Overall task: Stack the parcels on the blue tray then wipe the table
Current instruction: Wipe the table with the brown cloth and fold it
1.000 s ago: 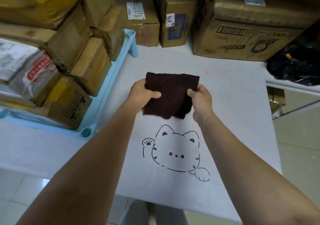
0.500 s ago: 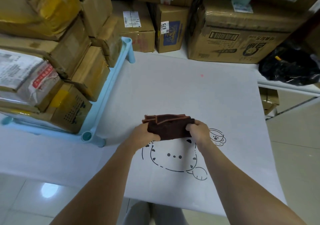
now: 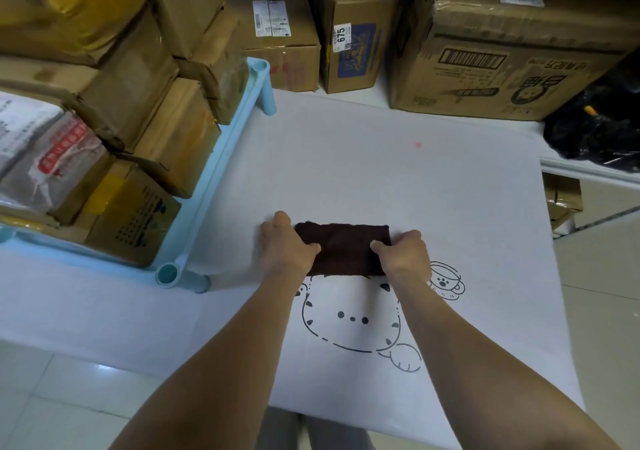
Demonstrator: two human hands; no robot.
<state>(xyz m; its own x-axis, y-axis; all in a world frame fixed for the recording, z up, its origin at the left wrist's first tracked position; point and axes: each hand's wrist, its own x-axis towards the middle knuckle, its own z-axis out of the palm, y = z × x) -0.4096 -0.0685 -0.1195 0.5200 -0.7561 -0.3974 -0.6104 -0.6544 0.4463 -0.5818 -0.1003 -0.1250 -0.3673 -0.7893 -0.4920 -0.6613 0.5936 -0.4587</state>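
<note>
**Cloth down, wipe about to start**

Boxes crowd the room; parcels [image 3: 114, 138] sit stacked on the blue tray [image 3: 221, 169]; on the table [image 3: 346, 159] a folded cloth [image 3: 343, 247] lies lengthwise between both thumbs; left hand [image 3: 284, 245] and right hand [image 3: 405, 252] each pinch an end, equally near.

- Hands: 2. Left hand [image 3: 284, 245] and right hand [image 3: 405, 254], one at each end of the cloth.
- Folded dark brown cloth [image 3: 343, 249]: 1, flat on the table cover [image 3: 346, 159].
- Blue tray [image 3: 221, 165]: 1; two of its round corner posts show.
- Parcels on the tray: at least 8 cardboard boxes [image 3: 173, 138], stacked; exact count cannot be told, since the stack runs out of view.
- Plastic-wrapped parcels with red print [image 3: 52, 162]: 1, possibly 2.
- Cardboard boxes at the table's far edge: 3, one with a "675" label [image 3: 341, 36].
- Black plastic bag [image 3: 595, 131]: 1.
- Cat drawing [image 3: 353, 318]: 1; cup drawing [image 3: 446, 281]: 1.
</note>
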